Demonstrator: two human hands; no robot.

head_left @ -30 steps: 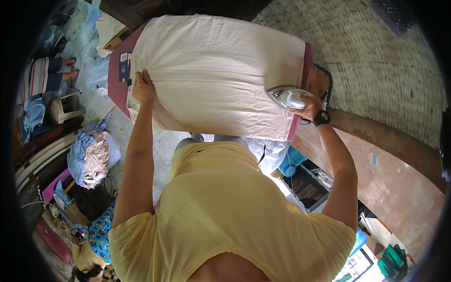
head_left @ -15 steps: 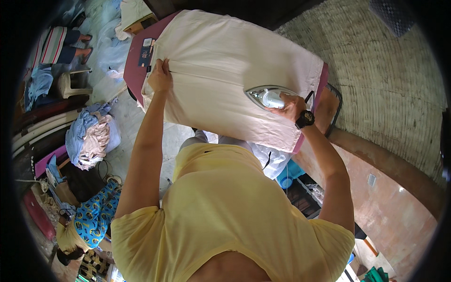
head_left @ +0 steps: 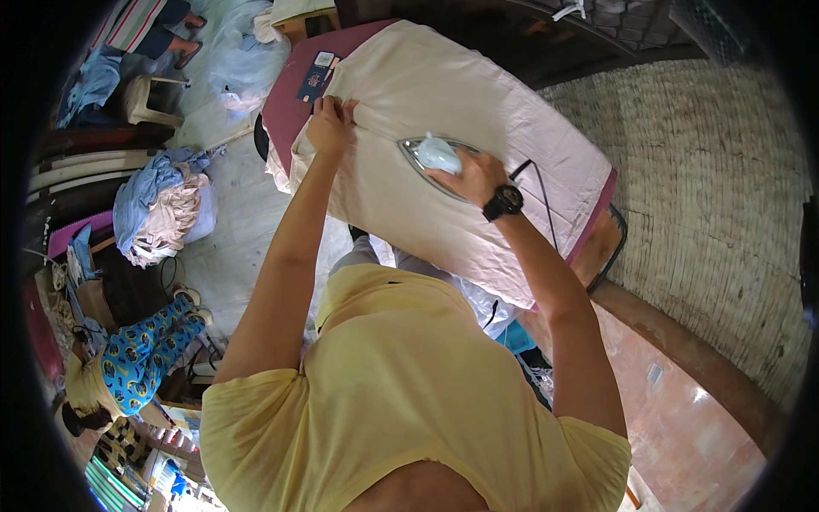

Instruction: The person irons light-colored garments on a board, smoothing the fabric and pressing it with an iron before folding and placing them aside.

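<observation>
A cream cloth garment (head_left: pixel 401 188) lies spread over the maroon ironing board (head_left: pixel 286 107). My right hand (head_left: pixel 479 177) is wrapped round the handle of a clothes iron (head_left: pixel 437 156), whose pointed end faces left toward my other hand. The iron rests on the cloth near its middle; a dark cord (head_left: pixel 546 200) trails from its back. At the garment's left end my left hand (head_left: pixel 331 126) pinches the edge of the fabric. Just beyond those fingers sits a dark tag (head_left: pixel 314 81) attached at the garment's edge.
To the left, a heap of blue and pink clothes (head_left: pixel 166 209) is piled up, with a beige plastic stool (head_left: pixel 152 101) farther off. One person in blue patterned trousers (head_left: pixel 141 367) is at lower left; another stands at upper left. A woven mat (head_left: pixel 691 188) covers the right side.
The iron has slid left along the cloth with my right hand, toward my left hand. My view has shifted a little, and the left hand still holds the garment's edge.
</observation>
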